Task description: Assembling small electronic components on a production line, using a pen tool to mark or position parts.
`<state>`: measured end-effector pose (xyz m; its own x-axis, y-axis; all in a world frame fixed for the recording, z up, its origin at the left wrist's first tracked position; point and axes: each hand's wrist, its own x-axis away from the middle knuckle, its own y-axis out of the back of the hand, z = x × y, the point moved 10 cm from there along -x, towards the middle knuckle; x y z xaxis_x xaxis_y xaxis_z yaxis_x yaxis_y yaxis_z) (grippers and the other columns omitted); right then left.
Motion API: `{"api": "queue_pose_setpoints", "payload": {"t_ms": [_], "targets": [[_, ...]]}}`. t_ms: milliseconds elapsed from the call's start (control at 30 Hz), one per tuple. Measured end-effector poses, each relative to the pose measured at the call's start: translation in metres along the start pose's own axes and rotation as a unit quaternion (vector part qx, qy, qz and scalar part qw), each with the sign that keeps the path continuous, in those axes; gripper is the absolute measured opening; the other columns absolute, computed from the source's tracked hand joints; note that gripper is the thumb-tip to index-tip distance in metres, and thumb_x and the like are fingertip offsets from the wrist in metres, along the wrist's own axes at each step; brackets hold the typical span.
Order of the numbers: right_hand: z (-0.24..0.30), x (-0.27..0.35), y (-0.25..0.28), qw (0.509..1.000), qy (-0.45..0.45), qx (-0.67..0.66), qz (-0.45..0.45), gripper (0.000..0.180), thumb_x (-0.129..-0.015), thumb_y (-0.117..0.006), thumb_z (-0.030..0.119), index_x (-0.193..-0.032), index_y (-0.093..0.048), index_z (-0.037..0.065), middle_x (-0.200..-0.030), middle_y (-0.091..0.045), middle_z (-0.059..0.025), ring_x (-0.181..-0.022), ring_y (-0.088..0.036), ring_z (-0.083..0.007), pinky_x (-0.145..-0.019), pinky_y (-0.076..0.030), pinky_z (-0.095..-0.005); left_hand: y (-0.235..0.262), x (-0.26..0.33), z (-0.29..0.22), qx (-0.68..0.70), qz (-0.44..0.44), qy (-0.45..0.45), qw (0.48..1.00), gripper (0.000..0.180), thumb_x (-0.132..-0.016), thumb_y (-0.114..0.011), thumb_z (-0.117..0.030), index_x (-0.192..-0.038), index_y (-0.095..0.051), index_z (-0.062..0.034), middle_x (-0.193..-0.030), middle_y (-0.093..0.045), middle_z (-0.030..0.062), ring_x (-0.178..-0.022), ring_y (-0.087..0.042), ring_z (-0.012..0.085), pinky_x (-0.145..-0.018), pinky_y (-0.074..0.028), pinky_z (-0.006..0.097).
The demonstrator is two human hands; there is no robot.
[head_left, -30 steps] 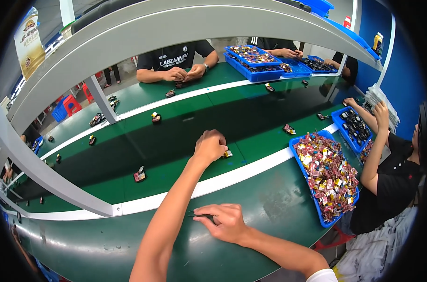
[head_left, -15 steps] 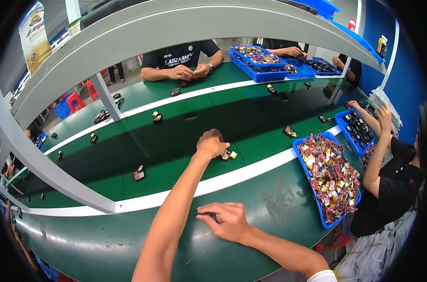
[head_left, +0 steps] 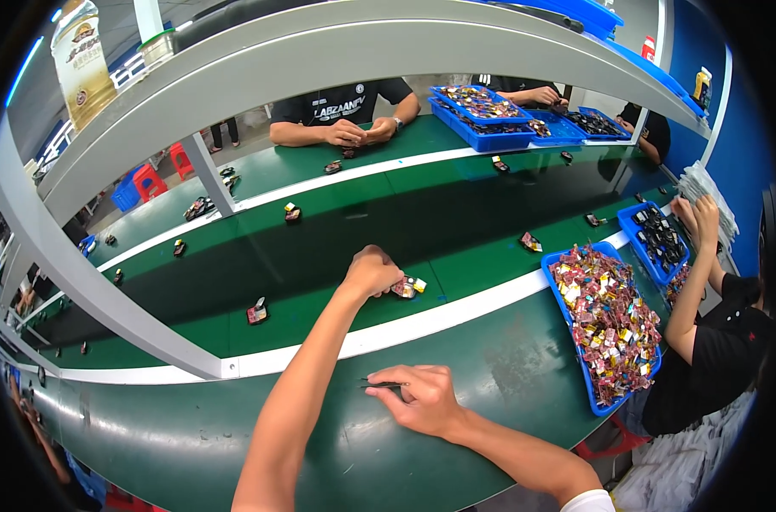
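One pair of slim black tweezers [head_left: 386,385] sits grasped in the right hand [head_left: 429,398] as the left hand [head_left: 372,271], grip unclear, now leaves the small pinkish, white-and-yellow-tabbed piece [head_left: 406,288] at its right edge more exposed, easier to handle.

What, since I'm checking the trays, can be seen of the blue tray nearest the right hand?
The blue tray is rectangular, apparently plastic, with low walls. It lies right way up on the green bench at the right, its far end seemingly over the white rail. A heap of small pieces, mostly reddish, white and yellow, mounds up inside and hides its floor. The right hand is apart from it, to its left, and no other hand touches it.
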<state>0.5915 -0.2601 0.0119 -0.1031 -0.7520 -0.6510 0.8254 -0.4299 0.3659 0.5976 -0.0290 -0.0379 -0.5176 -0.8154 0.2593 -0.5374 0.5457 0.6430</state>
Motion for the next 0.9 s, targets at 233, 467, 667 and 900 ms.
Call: {"api": "queue_pose_setpoints", "payload": {"t_ms": [233,467,667,900], "targets": [[-0.030,0.009,0.001,0.989,-0.107,-0.101,-0.026,0.014,-0.079,-0.083,0.004,-0.089,-0.073,0.003,-0.068,-0.069,-0.0006,-0.042,-0.042,-0.0039,-0.043,-0.033,-0.0228,0.030,0.090,0.045,0.233,-0.044,-0.030,0.971,0.012,-0.090,-0.056,-0.004,-0.092,-0.064,0.0048,-0.069,-0.066,0.0073,-0.047,-0.057,0.0109,-0.039,-0.038,0.026],[-0.049,0.012,-0.006,0.912,-0.266,-0.310,-0.034,0.013,-0.084,-0.080,-0.003,-0.093,-0.070,-0.002,-0.075,-0.066,0.0029,-0.054,-0.041,0.0034,-0.048,-0.030,-0.0163,0.012,0.190,0.094,0.322,-0.149,-0.030,0.934,0.021,-0.100,-0.061,-0.010,-0.109,-0.068,0.0072,-0.077,-0.070,0.0079,-0.050,-0.060,0.0094,-0.040,-0.041,0.023],[-0.047,0.012,-0.001,0.941,-0.242,-0.232,-0.052,0.014,-0.084,-0.080,-0.003,-0.093,-0.071,-0.002,-0.076,-0.068,0.0010,-0.053,-0.042,0.0023,-0.048,-0.031,-0.0163,0.002,0.205,0.094,0.346,-0.178,-0.057,0.920,0.018,-0.098,-0.065,-0.007,-0.110,-0.069,0.0051,-0.074,-0.071,0.0080,-0.055,-0.065,0.0092,-0.042,-0.044,0.022],[-0.035,0.010,-0.003,0.973,-0.185,-0.135,-0.024,0.015,-0.082,-0.081,-0.003,-0.093,-0.072,-0.001,-0.073,-0.071,0.0006,-0.048,-0.041,0.0026,-0.045,-0.028,-0.0178,0.003,0.205,0.092,0.350,-0.173,-0.092,0.916,0.016,-0.098,-0.063,-0.005,-0.107,-0.068,0.0070,-0.076,-0.072,0.0101,-0.055,-0.067,0.0112,-0.043,-0.049,0.024]]}}
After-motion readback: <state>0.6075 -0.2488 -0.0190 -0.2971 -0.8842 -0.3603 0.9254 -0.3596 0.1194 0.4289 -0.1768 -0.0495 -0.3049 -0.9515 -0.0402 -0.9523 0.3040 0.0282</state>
